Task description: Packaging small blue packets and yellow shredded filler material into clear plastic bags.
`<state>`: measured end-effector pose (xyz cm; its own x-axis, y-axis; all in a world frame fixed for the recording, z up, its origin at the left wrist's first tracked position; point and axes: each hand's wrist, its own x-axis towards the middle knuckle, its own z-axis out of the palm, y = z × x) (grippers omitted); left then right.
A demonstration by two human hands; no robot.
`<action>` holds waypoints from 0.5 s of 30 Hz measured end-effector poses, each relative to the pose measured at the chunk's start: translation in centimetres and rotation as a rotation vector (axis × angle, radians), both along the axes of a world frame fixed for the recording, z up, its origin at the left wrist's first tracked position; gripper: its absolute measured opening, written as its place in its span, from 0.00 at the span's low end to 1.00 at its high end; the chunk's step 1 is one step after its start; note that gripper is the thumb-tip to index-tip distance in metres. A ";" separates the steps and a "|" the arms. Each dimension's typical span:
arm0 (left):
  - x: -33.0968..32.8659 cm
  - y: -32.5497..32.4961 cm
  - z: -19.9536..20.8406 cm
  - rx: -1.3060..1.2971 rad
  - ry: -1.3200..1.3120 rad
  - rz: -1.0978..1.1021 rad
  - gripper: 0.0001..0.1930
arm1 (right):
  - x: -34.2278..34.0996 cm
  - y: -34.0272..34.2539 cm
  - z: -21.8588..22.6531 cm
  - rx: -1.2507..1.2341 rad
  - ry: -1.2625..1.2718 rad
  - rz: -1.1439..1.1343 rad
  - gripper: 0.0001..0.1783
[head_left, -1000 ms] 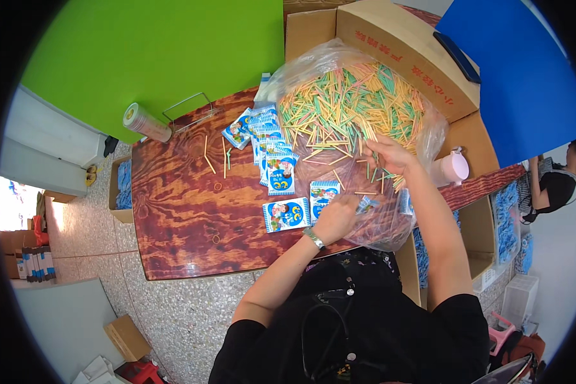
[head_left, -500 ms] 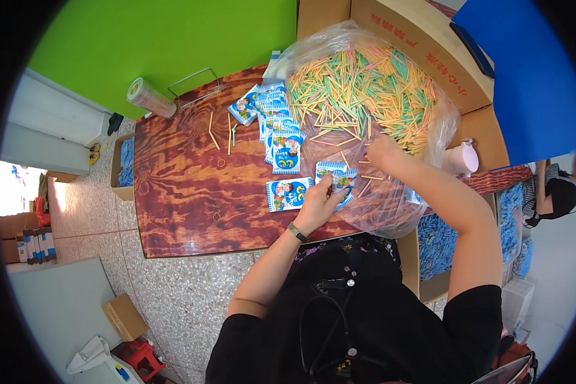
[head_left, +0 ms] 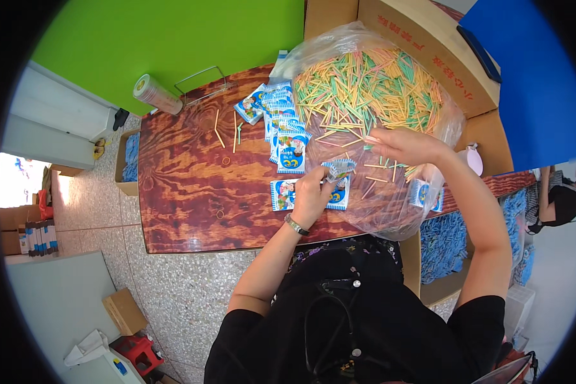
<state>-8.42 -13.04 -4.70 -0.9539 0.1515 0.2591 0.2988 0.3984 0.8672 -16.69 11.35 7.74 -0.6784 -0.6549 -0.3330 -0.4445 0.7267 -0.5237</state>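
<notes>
My left hand [head_left: 312,197] is closed on a blue-and-white packet [head_left: 340,169], lifted at an angle from the table. Below it lie more printed packets, one of them [head_left: 283,194] flat just left of my wrist. My right hand [head_left: 400,146] hovers at the near edge of a heap of pastel sticks [head_left: 365,86], yellow, green and pink. Its fingers are pressed together, and a bit of green shows by the fingertips; whether they grip it is unclear. The heap rests in a clear plastic bag [head_left: 390,221] spread over the table.
Several packets [head_left: 291,153] overlap in a row left of the heap. Loose sticks [head_left: 219,128], a cylindrical canister [head_left: 157,95] and a wire stand [head_left: 201,86] are on the wooden table [head_left: 185,224]. Behind the bag stands a cardboard box [head_left: 435,57]; a pink cup [head_left: 472,160] is at right.
My left hand has raised the packet's edge and tilted it. My right hand has come up off the sticks, its wrist turning. The view has shifted slightly.
</notes>
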 end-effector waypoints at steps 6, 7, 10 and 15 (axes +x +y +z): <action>-0.6 -0.1 0.8 -0.054 0.080 0.038 0.09 | 1.7 -3.0 2.4 0.053 0.101 0.117 0.13; -0.6 0.0 0.9 -0.048 0.097 0.035 0.09 | 1.8 -3.3 2.2 0.050 0.176 0.127 0.12; -0.6 0.1 1.5 -0.056 0.123 0.032 0.09 | 2.2 -4.6 2.3 0.161 0.230 0.094 0.10; -0.7 0.0 1.1 -0.059 0.217 0.017 0.08 | 2.3 -6.3 3.9 0.406 0.166 0.103 0.11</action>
<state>-9.14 -13.07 -3.58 -0.8792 0.1572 0.4497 0.4688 0.4532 0.7582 -14.36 5.01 11.64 -0.6821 -0.5606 -0.4695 -0.5795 0.8060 -0.1206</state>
